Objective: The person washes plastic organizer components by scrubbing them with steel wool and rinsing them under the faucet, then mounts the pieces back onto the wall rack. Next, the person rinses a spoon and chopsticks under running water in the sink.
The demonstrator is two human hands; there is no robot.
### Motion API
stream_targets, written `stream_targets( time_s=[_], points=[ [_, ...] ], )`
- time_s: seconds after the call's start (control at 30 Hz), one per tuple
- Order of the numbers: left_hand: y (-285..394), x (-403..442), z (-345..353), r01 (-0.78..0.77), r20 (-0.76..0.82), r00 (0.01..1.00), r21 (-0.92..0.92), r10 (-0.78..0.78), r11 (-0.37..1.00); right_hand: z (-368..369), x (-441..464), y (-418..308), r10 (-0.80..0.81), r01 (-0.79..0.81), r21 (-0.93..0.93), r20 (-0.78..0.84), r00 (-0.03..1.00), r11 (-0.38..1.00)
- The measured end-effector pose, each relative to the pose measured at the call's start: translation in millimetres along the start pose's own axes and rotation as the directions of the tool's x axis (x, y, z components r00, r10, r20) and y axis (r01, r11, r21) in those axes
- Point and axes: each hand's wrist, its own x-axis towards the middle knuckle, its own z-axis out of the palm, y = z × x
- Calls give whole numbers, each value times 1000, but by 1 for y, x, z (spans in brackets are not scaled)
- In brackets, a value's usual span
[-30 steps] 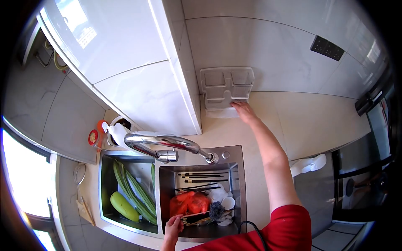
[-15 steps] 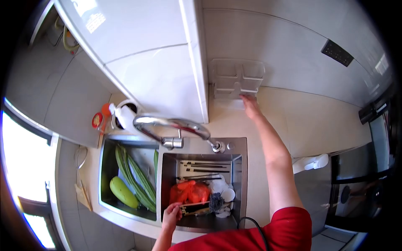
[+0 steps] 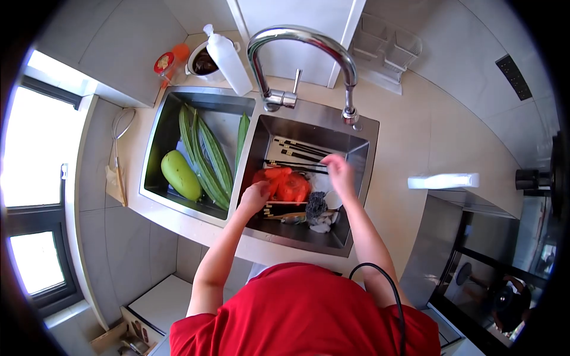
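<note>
My left hand [image 3: 255, 197] is in the right basin with its fingers closed, at the left edge of a red plastic bag [image 3: 293, 187]. Whatever its fingers hold is hidden. A reddish stick lies close to the fingertips. My right hand [image 3: 339, 173] hovers over the right side of the basin, slightly blurred, near the ends of dark chopsticks [image 3: 301, 155] with gold bands. How its fingers are set is unclear. Below the bag are a dark scouring pad [image 3: 316, 204], a white cup [image 3: 333, 200] partly covered by my right arm, and crumpled pale material [image 3: 322, 223].
Ridged green gourds [image 3: 211, 155] and a smooth pale-green gourd [image 3: 181, 175] lie in the left basin [image 3: 155, 133]. The chrome faucet [image 3: 300, 31] arches behind. A white bottle [image 3: 228, 62], a pot [image 3: 203, 64] and a clear rack [image 3: 386, 50] stand at the back.
My right hand has left the clear rack and come down over the right basin. My left hand is now against the bag's left edge. The view has shifted, showing more of the red shirt.
</note>
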Motion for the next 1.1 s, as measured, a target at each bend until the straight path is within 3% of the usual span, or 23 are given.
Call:
stream_targets(
  time_s=[0.07, 0.13, 0.17, 0.2, 0.27, 0.33, 0.4, 0.47, 0.53, 0.67, 0.73, 0.8, 0.87, 0.93, 1.0, 1.07, 1.1],
  points=[
    [-14, 4, 11, -64, 171, 985, 289, 15, 955, 18, -35, 17, 103, -50, -177, 307, 946, 983],
    [-12, 5, 18, -32, 258, 965, 323, -56, 946, 23, -63, 29, 76, 180, -512, 439, 895, 840],
    [-11, 4, 24, -82, 297, 954, 371, -35, 925, 23, -73, 31, 181, 185, -581, 513, 839, 792],
    [-10, 2, 29, -134, 338, 941, 416, -17, 900, 24, -82, 28, 186, 178, -583, 510, 840, 793],
    [-2, -2, 43, -216, 414, 910, 498, -11, 840, 25, -94, 24, 255, 260, -756, 489, 834, 600],
    [2, -6, 62, -357, 506, 861, 541, 44, 762, 25, -95, 38, 248, 261, -756, 486, 838, 600],
    [2, -7, 80, -362, 497, 867, 573, 40, 735, 23, -84, 43, 374, 88, -729, 446, 813, 678],
    [-2, -9, 95, -369, 495, 868, 602, 32, 708, 17, -76, 43, 253, -33, -684, 224, 941, 729],
    [-6, -12, 107, -370, 459, 888, 691, 18, 620, 1, -65, 29, 158, -77, -663, 63, 986, 744],
    [-5, -13, 124, -379, 431, 902, 795, -2, 473, -27, -66, -4, 109, -5, -819, 71, 992, 574],
    [-2, -13, 126, -339, 397, 917, 833, -46, 437, -32, -82, -11, 418, 23, -867, 263, 869, 497],
    [-8, -8, 127, -351, 432, 900, 799, -61, 488, -21, -94, -19, 708, -97, -844, 374, 598, 528],
    [-8, -6, 118, -356, 465, 882, 764, -76, 538, -9, -113, -30, 771, 45, -861, 476, 423, 507],
    [10, -11, 94, -454, 564, 826, 683, -18, 572, 1, -151, 19, 611, 245, -828, 543, 577, 505],
    [5, -10, 94, -462, 568, 823, 678, -9, 572, -2, -140, 17, 566, 219, -804, 555, 609, 552],
    [-2, -9, 95, -471, 573, 820, 673, 1, 571, -4, -124, 19, 602, -220, -679, 397, 693, 700],
    [-6, -8, 96, -464, 577, 816, 665, -9, 585, -2, -129, 43, 344, -48, -788, 212, 915, 614]
  ],
)
